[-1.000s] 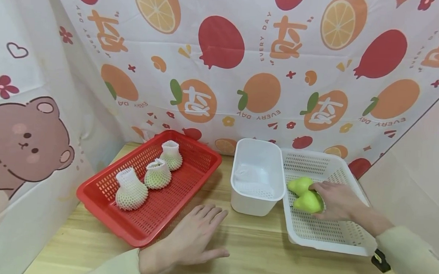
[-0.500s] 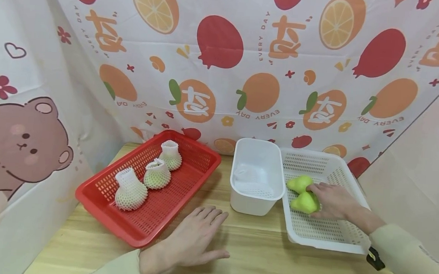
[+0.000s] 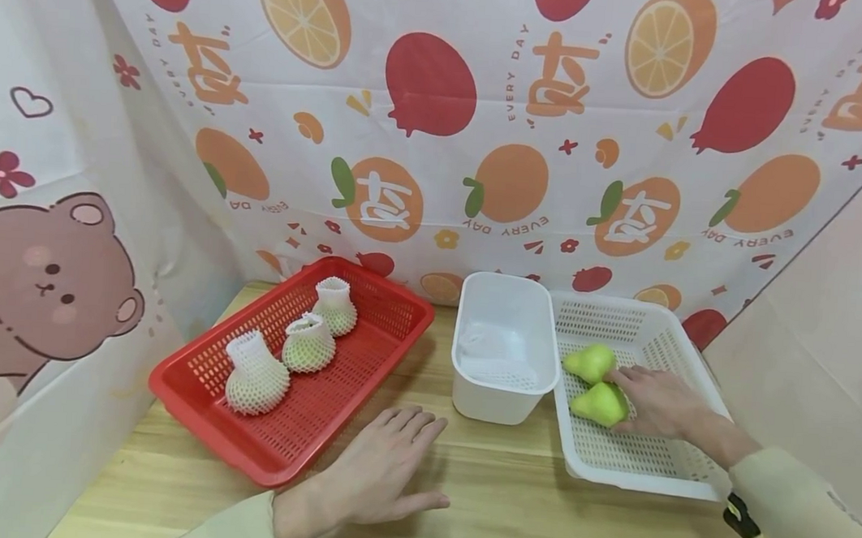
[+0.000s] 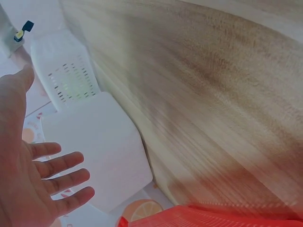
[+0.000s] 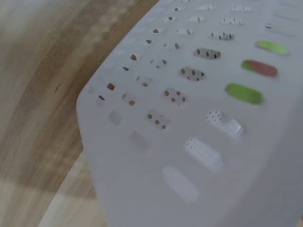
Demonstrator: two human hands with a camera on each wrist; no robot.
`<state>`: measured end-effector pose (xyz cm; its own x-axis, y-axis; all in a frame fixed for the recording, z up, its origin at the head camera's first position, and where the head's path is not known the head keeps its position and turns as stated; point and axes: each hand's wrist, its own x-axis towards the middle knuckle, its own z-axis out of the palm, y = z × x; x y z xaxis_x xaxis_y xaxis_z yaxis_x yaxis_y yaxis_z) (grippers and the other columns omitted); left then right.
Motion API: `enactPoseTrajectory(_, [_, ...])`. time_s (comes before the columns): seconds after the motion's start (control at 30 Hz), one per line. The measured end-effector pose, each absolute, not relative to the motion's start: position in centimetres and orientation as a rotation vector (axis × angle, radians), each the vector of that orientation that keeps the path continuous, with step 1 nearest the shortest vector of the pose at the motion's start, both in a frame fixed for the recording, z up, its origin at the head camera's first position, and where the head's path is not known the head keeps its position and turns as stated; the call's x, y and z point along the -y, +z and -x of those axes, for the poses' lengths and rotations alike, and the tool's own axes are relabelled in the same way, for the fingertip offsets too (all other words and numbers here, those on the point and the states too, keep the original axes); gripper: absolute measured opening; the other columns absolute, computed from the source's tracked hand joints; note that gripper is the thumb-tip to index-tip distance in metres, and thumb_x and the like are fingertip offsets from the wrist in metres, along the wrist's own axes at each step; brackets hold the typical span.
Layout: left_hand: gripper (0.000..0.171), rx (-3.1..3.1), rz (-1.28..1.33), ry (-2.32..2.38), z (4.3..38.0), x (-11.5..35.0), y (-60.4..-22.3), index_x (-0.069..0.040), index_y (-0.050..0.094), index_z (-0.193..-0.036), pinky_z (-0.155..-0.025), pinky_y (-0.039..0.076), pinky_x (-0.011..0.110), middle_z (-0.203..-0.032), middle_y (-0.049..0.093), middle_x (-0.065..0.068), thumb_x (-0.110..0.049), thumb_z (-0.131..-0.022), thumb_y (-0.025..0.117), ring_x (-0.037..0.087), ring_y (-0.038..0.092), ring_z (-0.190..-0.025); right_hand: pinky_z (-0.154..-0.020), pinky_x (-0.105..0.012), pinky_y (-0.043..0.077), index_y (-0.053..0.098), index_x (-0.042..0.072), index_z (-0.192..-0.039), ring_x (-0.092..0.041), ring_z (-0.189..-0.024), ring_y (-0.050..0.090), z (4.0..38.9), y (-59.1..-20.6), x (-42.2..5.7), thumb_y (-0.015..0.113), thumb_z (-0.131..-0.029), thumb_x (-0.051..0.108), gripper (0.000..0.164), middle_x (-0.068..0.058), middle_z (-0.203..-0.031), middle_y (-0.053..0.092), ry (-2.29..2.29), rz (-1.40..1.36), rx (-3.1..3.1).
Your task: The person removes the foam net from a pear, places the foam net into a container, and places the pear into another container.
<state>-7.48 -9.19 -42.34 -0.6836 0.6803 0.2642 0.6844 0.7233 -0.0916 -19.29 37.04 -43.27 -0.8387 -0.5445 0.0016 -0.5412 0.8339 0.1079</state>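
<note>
In the white basket (image 3: 654, 476) at the right lie two bare green pears, an upper pear (image 3: 590, 363) and a lower pear (image 3: 601, 404). My right hand (image 3: 661, 403) reaches in from the right, its fingertips and thumb loosely around the lower pear's wide end. Seen from the right wrist, the basket wall (image 5: 142, 184) hides most of that hand; bits of green pear (image 5: 244, 93) show through slots. My left hand (image 3: 377, 465) is held over the table with straight, spread fingers and nothing in it, between the red basket (image 3: 266, 476) and the white tub (image 3: 500, 403).
Inside the red basket sit three pears in white foam nets: a front one (image 3: 257, 382), a middle one (image 3: 310, 348) and a back one (image 3: 335, 309). The deep tub stands against the white basket's left side. A printed curtain (image 3: 443, 180) hangs behind the wooden table (image 3: 492, 500).
The lower pear has come down and left beside the upper pear, and my right hand's fingers have loosened from it, drawing slightly right. My left hand stays put.
</note>
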Motion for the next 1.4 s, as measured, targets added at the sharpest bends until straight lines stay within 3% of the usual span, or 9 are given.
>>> enactPoseTrajectory(0.27, [0.09, 2.663, 1.073, -0.002, 7.5, 9.5, -42.3, -0.011, 0.055, -0.146, -0.106, 0.054, 0.043, -0.137, 0.068, 0.006, -0.082, -0.092, 0.05, 0.024, 0.065, -0.129, -0.09, -0.057, 0.061, 0.064, 0.013, -0.134, -0.037, -0.114, 0.072, 18.7, -42.4, -37.3, 0.091, -0.07, 0.06, 0.083, -0.012, -0.127, 0.074, -0.121, -0.865, 2.941])
enactPoseTrajectory(0.5, [0.089, 2.64, 1.065, 0.005, 7.6, 10.1, -42.1, -0.01, 0.056, -0.145, -0.106, 0.054, 0.043, -0.136, 0.069, 0.007, -0.08, -0.09, 0.057, 0.024, 0.065, -0.128, -0.093, -0.059, 0.06, 0.065, 0.015, -0.135, -0.039, -0.12, 0.07, 18.0, -40.7, -37.3, 0.088, -0.073, 0.062, 0.082, -0.011, -0.131, 0.073, -0.13, -0.8, 2.899])
enactPoseTrajectory(1.0, [0.089, 2.659, 0.967, -0.012, 7.6, 13.1, -40.4, -0.009, 0.059, -0.143, -0.106, 0.053, 0.045, -0.135, 0.068, 0.008, -0.08, -0.09, 0.058, 0.026, 0.063, -0.127, -0.088, -0.059, 0.062, 0.068, 0.014, -0.131, -0.039, -0.114, 0.073, 15.1, -38.7, -35.3, 0.085, -0.078, 0.061, 0.073, -0.012, -0.125, 0.076, -0.007, -0.85, 2.716])
enactPoseTrajectory(1.4, [0.083, 2.676, 0.749, -0.096, 8.4, 18.2, -39.3, -0.008, 0.063, -0.139, -0.102, 0.055, 0.049, -0.128, 0.069, 0.007, -0.074, -0.088, 0.067, 0.028, 0.065, -0.119, -0.072, -0.045, 0.061, 0.069, 0.012, -0.127, -0.028, -0.096, 0.073, 12.6, -38.8, -33.5, 0.088, -0.071, 0.06, 0.076, -0.007, -0.113, 0.077, 0.082, -0.854, 2.52])
